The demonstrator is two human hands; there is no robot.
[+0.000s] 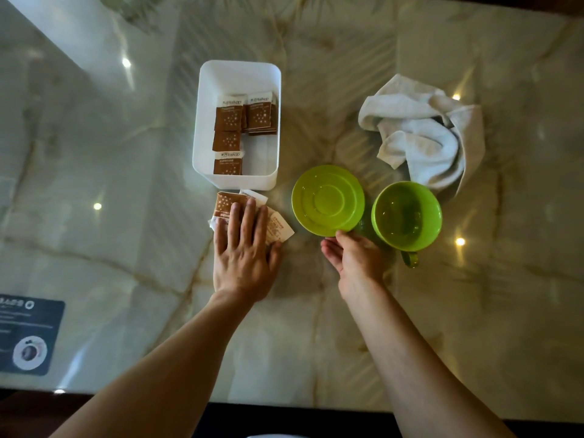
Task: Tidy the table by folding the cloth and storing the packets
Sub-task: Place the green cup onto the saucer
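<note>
A white bin (207, 90) stands on the marble table and holds several brown-and-white packets (228, 116). Just in front of it lie a few loose packets (278, 227) in a small pile. My left hand (245, 251) lies flat on that pile with fingers spread, pressing it against the table. A crumpled white cloth (423, 131) lies unfolded at the right rear. My right hand (355, 256) touches the near rim of a green saucer (327, 200), thumb on its edge.
A green cup (407, 216) with its handle toward me stands right of the saucer, touching the cloth's front edge. A dark printed card (28, 336) lies at the table's left front corner. The table's front edge runs along the bottom.
</note>
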